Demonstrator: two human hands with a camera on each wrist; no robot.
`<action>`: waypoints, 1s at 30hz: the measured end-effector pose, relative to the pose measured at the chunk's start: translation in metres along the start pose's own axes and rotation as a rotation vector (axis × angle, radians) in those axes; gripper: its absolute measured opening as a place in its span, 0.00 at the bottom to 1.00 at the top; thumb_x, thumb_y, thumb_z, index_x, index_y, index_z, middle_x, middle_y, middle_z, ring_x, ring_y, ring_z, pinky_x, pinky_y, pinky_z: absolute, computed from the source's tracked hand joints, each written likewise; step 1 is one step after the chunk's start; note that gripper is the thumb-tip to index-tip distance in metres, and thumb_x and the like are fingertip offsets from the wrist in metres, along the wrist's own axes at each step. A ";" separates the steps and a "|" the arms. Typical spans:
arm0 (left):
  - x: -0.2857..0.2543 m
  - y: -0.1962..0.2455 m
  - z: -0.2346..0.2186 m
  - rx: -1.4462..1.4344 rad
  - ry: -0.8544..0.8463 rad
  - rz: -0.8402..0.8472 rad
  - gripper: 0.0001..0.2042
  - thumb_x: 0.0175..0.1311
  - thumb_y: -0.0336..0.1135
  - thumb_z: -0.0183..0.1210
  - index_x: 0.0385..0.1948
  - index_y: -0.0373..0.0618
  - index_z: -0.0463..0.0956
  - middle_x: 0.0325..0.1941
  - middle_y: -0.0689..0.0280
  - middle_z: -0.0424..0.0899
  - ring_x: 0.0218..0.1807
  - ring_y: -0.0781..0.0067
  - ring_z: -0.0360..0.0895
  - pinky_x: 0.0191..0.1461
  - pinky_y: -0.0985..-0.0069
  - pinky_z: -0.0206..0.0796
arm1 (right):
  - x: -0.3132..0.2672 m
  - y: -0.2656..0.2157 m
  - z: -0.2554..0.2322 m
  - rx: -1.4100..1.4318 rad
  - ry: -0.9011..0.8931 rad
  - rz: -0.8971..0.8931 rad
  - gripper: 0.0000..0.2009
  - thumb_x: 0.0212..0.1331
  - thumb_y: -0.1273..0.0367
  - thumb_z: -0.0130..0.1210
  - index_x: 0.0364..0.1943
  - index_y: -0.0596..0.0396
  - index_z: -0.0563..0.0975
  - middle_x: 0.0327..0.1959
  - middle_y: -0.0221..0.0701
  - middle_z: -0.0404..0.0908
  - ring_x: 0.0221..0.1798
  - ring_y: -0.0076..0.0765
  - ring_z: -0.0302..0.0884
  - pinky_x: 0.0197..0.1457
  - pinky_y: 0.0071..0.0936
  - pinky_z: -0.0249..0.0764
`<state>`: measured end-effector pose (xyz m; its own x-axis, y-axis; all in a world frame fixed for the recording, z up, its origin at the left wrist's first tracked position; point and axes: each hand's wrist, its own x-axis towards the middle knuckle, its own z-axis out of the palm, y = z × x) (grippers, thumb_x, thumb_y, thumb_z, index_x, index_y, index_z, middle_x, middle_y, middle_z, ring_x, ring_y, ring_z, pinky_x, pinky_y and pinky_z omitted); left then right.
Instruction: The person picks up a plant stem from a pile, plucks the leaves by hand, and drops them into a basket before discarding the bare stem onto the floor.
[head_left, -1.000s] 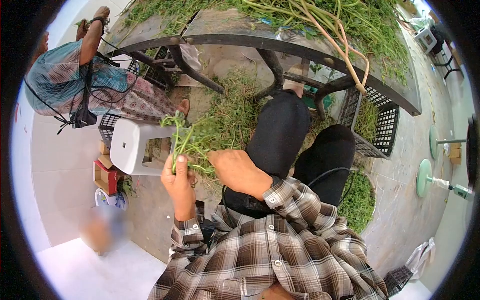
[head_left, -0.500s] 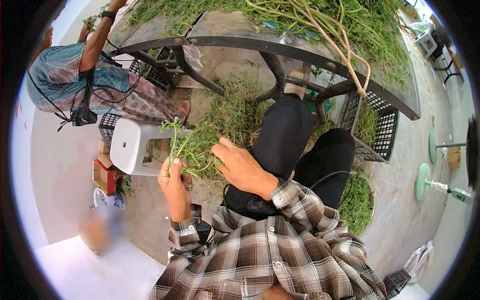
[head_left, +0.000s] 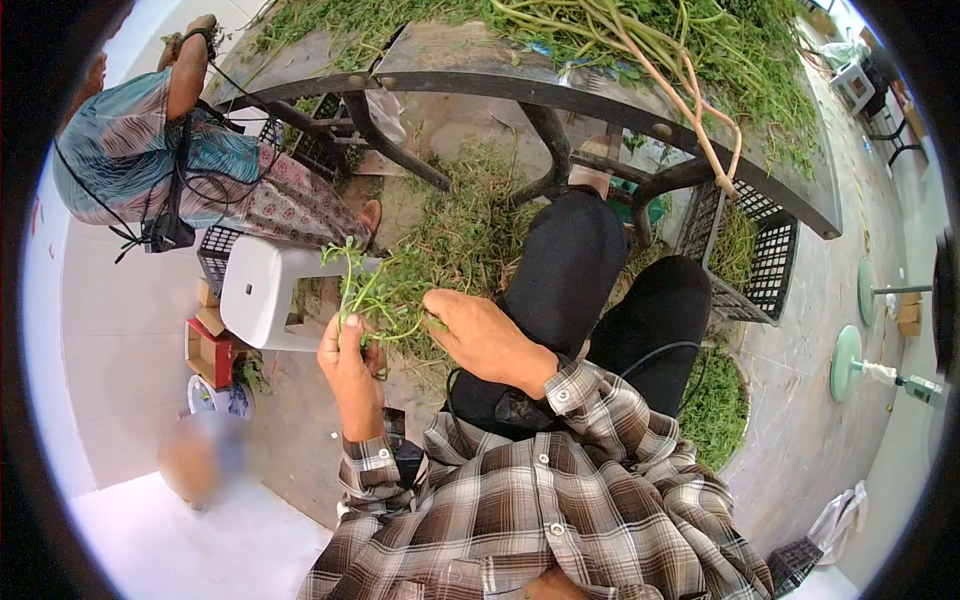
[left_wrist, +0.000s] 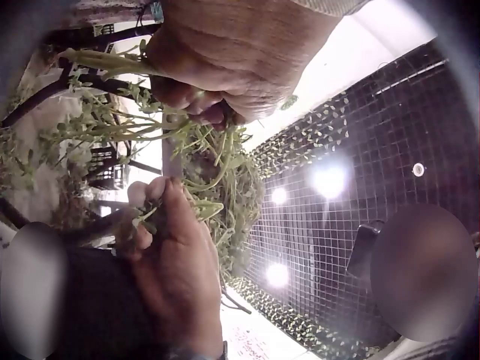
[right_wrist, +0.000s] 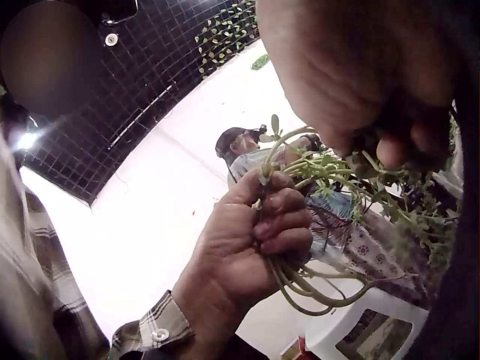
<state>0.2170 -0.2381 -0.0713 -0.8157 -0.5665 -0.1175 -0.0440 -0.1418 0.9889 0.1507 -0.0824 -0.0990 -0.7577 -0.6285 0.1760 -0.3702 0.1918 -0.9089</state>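
Thin green stems with small leaves (head_left: pixel 375 292) rise from the left hand (head_left: pixel 352 375), whose thumb and curled fingers grip them. In the right wrist view the left hand (right_wrist: pixel 251 244) has its fingers wrapped round the stems, which loop out below the fist. The right hand (head_left: pixel 490 338) is just to the right, over the dark-trousered lap, back of the hand up. Its thumb and fingertips pinch a bit of green at the bunch's edge; in the left wrist view the right hand (left_wrist: pixel 176 262) pinches a small leafy piece between thumb and fingers.
A wooden table (head_left: pixel 460 75) heaped with greens stands ahead. Cut greens (head_left: pixel 470 220) litter the floor. A white stool (head_left: pixel 262 295) is at the left, with another person (head_left: pixel 150 150) beyond it. A black crate (head_left: pixel 760 260) sits under the table's right end.
The right hand has moved slightly right, away from the left hand; its fingers spread half a second ago and have drawn together again. The left hand shifted slightly left. The other person's arms rose, then lowered.
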 end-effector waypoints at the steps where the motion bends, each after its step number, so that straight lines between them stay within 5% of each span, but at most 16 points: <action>1: 0.000 -0.001 0.000 0.000 0.000 0.000 0.07 0.62 0.35 0.53 0.25 0.45 0.69 0.19 0.76 0.66 0.15 0.89 0.56 0.16 0.89 0.43 | 0.000 0.000 0.000 -0.003 -0.007 -0.001 0.10 0.58 0.69 0.49 0.31 0.63 0.64 0.28 0.47 0.66 0.34 0.58 0.68 0.36 0.44 0.64; 30: 0.011 -0.034 0.008 0.017 -0.036 -0.186 0.09 0.64 0.39 0.52 0.25 0.47 0.70 0.18 0.76 0.68 0.14 0.90 0.58 0.13 0.88 0.45 | -0.001 -0.003 0.001 -0.093 -0.075 -0.008 0.09 0.52 0.72 0.52 0.32 0.61 0.65 0.31 0.45 0.69 0.36 0.55 0.71 0.37 0.45 0.67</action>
<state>0.2049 -0.2327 -0.1054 -0.8125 -0.5024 -0.2957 -0.2058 -0.2274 0.9518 0.1532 -0.0832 -0.0968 -0.7137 -0.6840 0.1511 -0.4268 0.2536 -0.8680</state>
